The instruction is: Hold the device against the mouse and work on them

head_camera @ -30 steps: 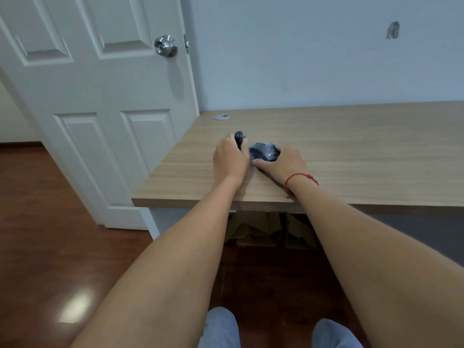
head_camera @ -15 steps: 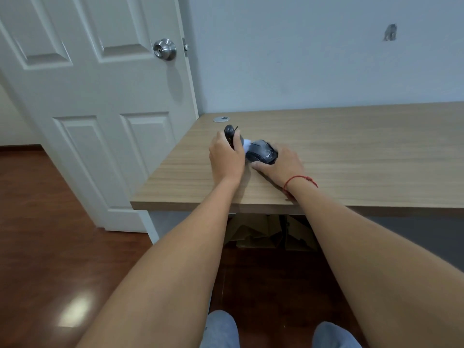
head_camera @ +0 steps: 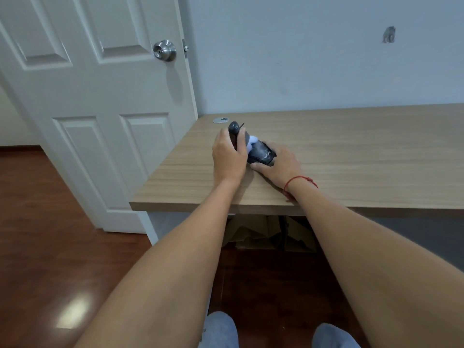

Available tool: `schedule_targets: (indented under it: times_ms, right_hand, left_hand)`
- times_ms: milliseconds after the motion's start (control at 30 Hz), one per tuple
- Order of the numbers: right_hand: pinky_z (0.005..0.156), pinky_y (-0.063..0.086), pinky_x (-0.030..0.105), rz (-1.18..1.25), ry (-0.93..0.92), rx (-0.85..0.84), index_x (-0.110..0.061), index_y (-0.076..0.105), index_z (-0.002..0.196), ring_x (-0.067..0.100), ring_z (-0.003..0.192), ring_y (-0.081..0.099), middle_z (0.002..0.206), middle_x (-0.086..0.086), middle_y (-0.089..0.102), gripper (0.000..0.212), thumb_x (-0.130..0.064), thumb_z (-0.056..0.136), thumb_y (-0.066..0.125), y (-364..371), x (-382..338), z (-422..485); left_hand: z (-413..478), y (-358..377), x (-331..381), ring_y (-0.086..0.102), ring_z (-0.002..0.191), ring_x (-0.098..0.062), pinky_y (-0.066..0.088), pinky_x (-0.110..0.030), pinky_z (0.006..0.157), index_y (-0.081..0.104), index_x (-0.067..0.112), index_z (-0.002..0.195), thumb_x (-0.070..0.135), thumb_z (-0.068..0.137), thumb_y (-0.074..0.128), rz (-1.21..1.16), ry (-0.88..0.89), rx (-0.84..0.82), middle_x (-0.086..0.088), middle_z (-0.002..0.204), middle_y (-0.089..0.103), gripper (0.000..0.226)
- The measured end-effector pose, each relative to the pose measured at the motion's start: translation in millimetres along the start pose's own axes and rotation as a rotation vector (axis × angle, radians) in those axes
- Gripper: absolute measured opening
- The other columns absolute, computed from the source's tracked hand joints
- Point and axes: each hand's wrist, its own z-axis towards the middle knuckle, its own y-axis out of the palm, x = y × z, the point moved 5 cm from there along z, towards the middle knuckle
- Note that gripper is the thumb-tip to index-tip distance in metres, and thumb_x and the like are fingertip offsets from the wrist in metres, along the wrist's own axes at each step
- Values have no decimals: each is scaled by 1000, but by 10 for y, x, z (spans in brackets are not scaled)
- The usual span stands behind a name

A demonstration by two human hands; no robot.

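Cardboard (head_camera: 253, 234) sits under the surface (head_camera: 351, 156). On the surface's left end, the right hand (head_camera: 281, 165) grips a dark pouch (head_camera: 262, 153) marked "WYZE"; the left hand (head_camera: 229, 154) curls round a dark device (head_camera: 234, 129) beside it. Beyond them lies a metal disc (head_camera: 221, 119).

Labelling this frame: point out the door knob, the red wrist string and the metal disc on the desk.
door knob (head_camera: 164, 50): head view, centre of the knob face.
red string (head_camera: 297, 178): head view, strand across the right wrist.
metal disc (head_camera: 221, 119): head view, its rim.
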Motion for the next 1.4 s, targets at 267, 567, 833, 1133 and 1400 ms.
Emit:
schedule_targets:
  times_ms: [267,567,833,1133,1400]
  right_hand:
    - [94,42,27,75,-57,-21,-10,55,133,25,114,57,124,9,63,57,-20,81,75,5,-15,18]
    - [107,42,35,106,-51,-12,-9,52,137,26,122,55,130,10,61,66,-18,78,79,27,15,55]
    - [107,44,39,109,9,-12,-11,49,141,26,124,54,135,10,57,69,-23,79,77,17,39,32]
    - [98,47,43,-90,137,17,-21,62,113,24,102,64,106,1,70,55,-57,72,70,15,40,13]
    - [94,51,44,-116,130,-29,-22,66,101,24,96,66,98,2,72,47,-56,70,70,22,3,-20]
  left_hand:
    - [21,2,-86,58,88,-28,33,-22,69,57,1,91,27,95,53,97,-46,1,-15,92,64,27]
    - [17,45,-136,56,88,-30,32,-25,66,56,-1,89,26,93,54,158,-66,-65,-17,94,63,27]
    - [-14,98,32,53,80,-20,33,-19,68,57,0,92,26,94,55,36,61,-121,-12,89,61,26]
    - [-34,126,58,51,76,-18,37,-23,69,55,4,84,26,94,54,2,80,-176,-10,83,59,24]
    - [-48,117,97,54,80,-24,41,-24,70,55,-2,94,22,96,52,15,163,-150,-14,90,59,24]
